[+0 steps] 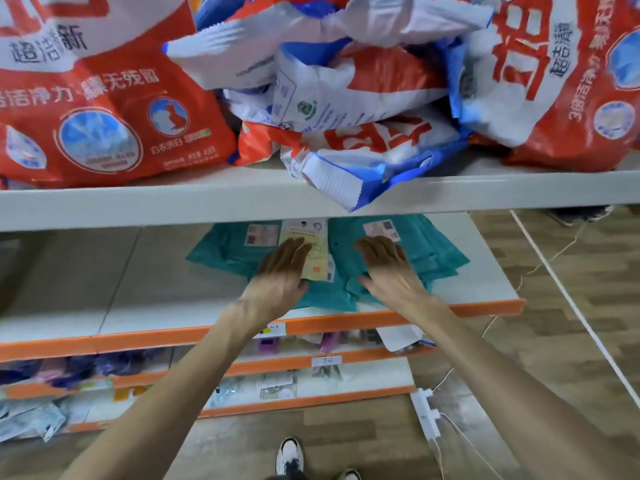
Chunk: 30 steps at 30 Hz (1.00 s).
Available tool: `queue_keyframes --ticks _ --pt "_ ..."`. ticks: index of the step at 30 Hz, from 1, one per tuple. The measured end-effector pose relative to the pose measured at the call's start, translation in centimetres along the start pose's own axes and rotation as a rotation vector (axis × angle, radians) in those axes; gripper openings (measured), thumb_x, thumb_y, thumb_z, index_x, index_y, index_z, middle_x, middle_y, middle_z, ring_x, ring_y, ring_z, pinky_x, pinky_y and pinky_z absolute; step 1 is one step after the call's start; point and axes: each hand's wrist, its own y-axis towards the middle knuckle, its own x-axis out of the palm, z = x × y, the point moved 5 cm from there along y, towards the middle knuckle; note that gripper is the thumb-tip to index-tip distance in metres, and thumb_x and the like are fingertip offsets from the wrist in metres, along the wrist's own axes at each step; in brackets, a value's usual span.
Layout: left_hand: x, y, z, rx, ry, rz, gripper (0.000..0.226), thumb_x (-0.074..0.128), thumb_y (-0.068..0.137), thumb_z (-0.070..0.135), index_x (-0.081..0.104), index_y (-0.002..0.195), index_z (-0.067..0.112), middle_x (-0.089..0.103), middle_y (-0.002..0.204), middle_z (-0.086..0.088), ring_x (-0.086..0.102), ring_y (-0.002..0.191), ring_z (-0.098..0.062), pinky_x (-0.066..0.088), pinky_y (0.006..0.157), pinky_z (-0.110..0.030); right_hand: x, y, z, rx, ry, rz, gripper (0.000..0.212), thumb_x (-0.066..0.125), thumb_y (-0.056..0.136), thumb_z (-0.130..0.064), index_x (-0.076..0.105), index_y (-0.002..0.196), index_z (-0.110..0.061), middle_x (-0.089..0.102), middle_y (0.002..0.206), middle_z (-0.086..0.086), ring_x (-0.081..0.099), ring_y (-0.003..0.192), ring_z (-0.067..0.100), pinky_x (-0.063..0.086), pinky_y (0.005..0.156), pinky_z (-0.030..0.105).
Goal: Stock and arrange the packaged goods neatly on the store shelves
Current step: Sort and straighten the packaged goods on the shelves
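Teal packages on shelf; left grip, right grip fingers straight, seemingly pressing them.

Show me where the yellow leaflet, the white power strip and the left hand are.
yellow leaflet (317, 259): head view, its bare part right of the fingers.
white power strip (425, 414): head view, middle of its casing.
left hand (280, 273): head view, back of the hand.

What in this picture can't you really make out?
Head view only.
Teal packets: back ends hidden under the upper shelf; fronts covered by the left hand and right hand.
Yellow slip: print too blurred, partly under the left hand.
Red bags: cut off by the top edge.
Lower-shelf goods: blurred, unidentifiable.
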Motion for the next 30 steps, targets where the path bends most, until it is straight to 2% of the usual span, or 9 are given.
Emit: queue_keyframes --ticks 2,4,9,13,15,18,22,27,30 --pt "1.5 1.2 0.1 0.005 -0.007 -0.024 0.063 0.049 0.08 0.03 0.045 0.138 0.005 0.049 0.139 -0.015 0.048 0.127 -0.035 0.043 0.103 -0.05 1.0 0.4 1.2 0.015 -0.006 -0.006 0.064 0.081 0.063 -0.025 0.06 0.12 -0.006 0.061 0.12 0.012 0.057 0.11 0.035 0.048 0.087 0.044" --pt "3.1 2.0 0.2 -0.003 -0.011 -0.05 0.061 0.058 0.079 0.024 0.046 0.135 0.004 0.051 0.136 -0.017 0.052 0.122 -0.038 0.045 0.101 -0.05 2.1 0.7 2.3 0.033 -0.013 -0.06 0.066 0.08 0.067 -0.026 0.055 0.126 -0.008 0.057 0.127 0.011 0.052 0.118 0.034 0.045 0.093 0.045" --pt "6.6 3.4 0.3 -0.129 0.051 -0.182 0.071 0.057 0.09 0.038 0.024 0.148 0.014 0.022 0.156 -0.005 0.017 0.146 -0.027 0.019 0.118 -0.048 4.7 1.4 4.5 0.026 -0.067 -0.261 0.085 0.071 0.08 -0.039 0.026 0.149 -0.017 0.017 0.159 0.01 0.011 0.146 0.033 0.016 0.116 0.048" --pt "8.2 4.0 0.3 -0.278 0.117 -0.183 0.082 0.062 0.087 0.048 0.019 0.149 0.016 0.02 0.156 -0.007 0.02 0.144 -0.031 0.02 0.116 -0.048 5.9 2.5 6.2 0.047 -0.061 -0.297 0.096 0.073 0.078 -0.044 0.015 0.15 -0.018 0.002 0.162 0.009 -0.004 0.149 0.033 0.008 0.118 0.05" --pt "9.0 4.0 0.4 -0.292 0.167 -0.143 0.08 0.067 0.084 0.046 0.028 0.145 0.013 0.032 0.15 -0.013 0.037 0.134 -0.035 0.035 0.106 -0.049 6.6 2.8 6.8 0.094 -0.04 -0.317 0.102 0.072 0.08 -0.046 0.007 0.153 -0.018 -0.003 0.163 0.008 -0.009 0.149 0.031 0.006 0.119 0.05" --pt "9.3 4.1 0.8 -0.246 0.215 -0.058 0.056 0.077 0.074 0.032 0.055 0.118 0.006 0.058 0.122 -0.016 0.062 0.097 -0.036 0.054 0.077 -0.045 8.0 2.2 7.3 0.164 0.012 -0.364 0.101 0.07 0.082 -0.043 0.003 0.154 -0.019 -0.001 0.163 0.004 -0.004 0.149 0.03 0.003 0.119 0.054" --pt "8.6 4.1 1.1 -0.145 0.292 0.069 0.027 0.077 0.071 0.008 0.063 0.093 0.007 0.065 0.089 -0.011 0.066 0.076 -0.032 0.054 0.059 -0.037 9.1 1.4 7.5 0.175 0.038 -0.322 0.092 0.07 0.081 -0.038 0.013 0.152 -0.021 0.019 0.157 -0.004 0.019 0.144 0.023 0.01 0.116 0.056" --pt "5.3 2.9 0.2 -0.488 -0.343 0.308 0.012 0.039 0.1 0.02 0.045 0.101 0.01 0.054 0.086 -0.004 0.051 0.066 -0.026 0.038 0.05 -0.033 8.4 1.5 7.6 0.157 0.019 -0.261 0.075 0.065 0.087 -0.039 0.025 0.149 -0.023 0.032 0.153 -0.005 0.034 0.138 0.023 0.012 0.115 0.054" --pt "2.8 0.8 -0.7 -0.612 -0.908 0.487 0.01 0.045 0.095 0.02 0.047 0.104 0.016 0.063 0.093 -0.013 0.06 0.073 -0.023 0.054 0.054 -0.042 8.1 1.6 7.5 0.137 -0.031 -0.254 0.071 0.063 0.089 -0.035 0.026 0.148 -0.021 0.037 0.149 -0.002 0.039 0.135 0.025 0.017 0.114 0.051"
